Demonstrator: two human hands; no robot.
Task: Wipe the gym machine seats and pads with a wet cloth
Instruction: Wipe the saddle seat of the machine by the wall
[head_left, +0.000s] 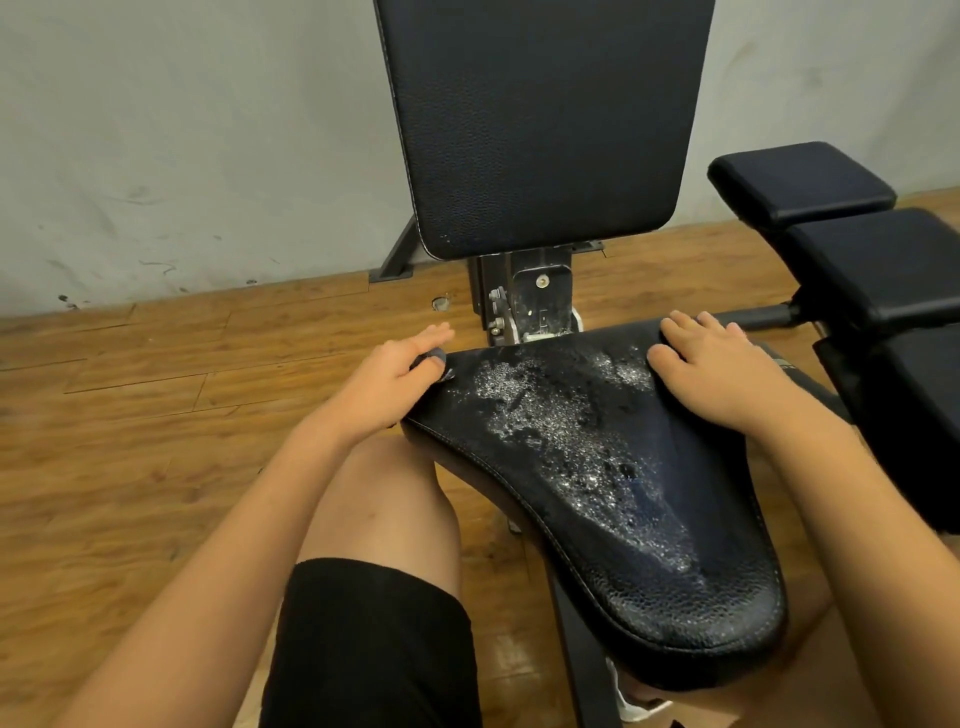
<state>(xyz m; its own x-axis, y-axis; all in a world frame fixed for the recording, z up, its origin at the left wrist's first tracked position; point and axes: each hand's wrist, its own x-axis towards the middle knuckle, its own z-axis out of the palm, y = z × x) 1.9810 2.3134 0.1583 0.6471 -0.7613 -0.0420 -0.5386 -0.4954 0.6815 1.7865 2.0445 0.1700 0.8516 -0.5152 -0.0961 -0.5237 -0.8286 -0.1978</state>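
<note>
The black padded seat (613, 530) lies in front of me, its top covered with white soapy foam and water. My left hand (387, 387) is at the seat's back left corner, and a small bit of grey cloth (436, 357) shows pinched under its fingers. Most of the cloth is hidden by the hand. My right hand (717, 371) rests flat on the back right corner of the seat, fingers straight, holding nothing. The upright black back pad (540, 119) stands behind the seat and looks dry.
More black pads (878, 265) of a neighbouring bench stand close on the right. The metal seat post and bracket (530, 301) sit between seat and back pad. My bare knee (384, 499) is left of the seat, over a wooden floor (156, 415); a grey wall is behind.
</note>
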